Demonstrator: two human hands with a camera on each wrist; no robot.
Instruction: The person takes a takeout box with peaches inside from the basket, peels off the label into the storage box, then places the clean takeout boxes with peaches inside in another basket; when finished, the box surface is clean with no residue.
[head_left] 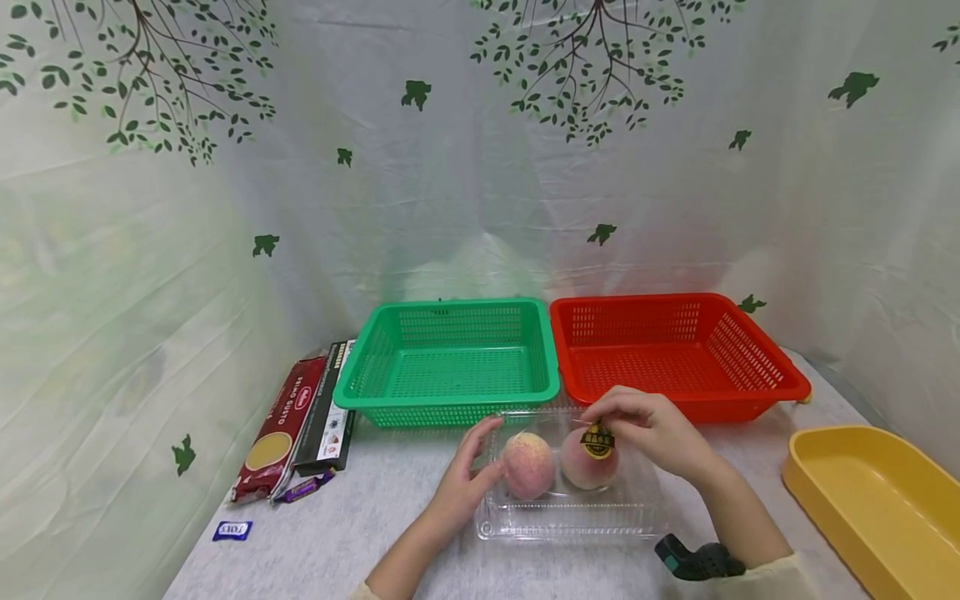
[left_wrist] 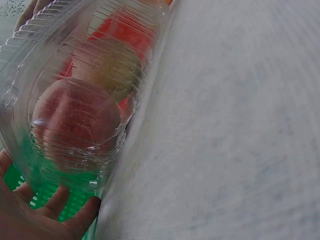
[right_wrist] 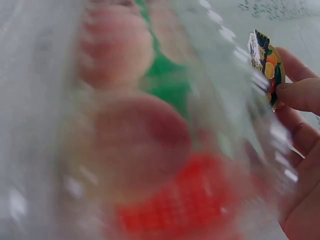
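A clear plastic clamshell box [head_left: 570,518] with peaches inside lies on the table before me. One peach [head_left: 528,467] is at its left, another peach [head_left: 588,468] at its right. At the box's left end, my left hand [head_left: 467,477] has its fingers spread along the side; the left wrist view shows those fingers [left_wrist: 55,202] just by the plastic. My right hand [head_left: 656,433] is over the box's far right part. Between thumb and finger it pinches a black and gold sticker [right_wrist: 268,67], which overlaps the right peach in the head view.
Behind the box stand a green basket [head_left: 457,410] and a red basket [head_left: 678,400]. A yellow tray [head_left: 825,479] is at the right. On the left lie a red packet [head_left: 281,425], a black box [head_left: 330,417], a purple-wrapped bar [head_left: 303,488] and a small blue packet [head_left: 232,531].
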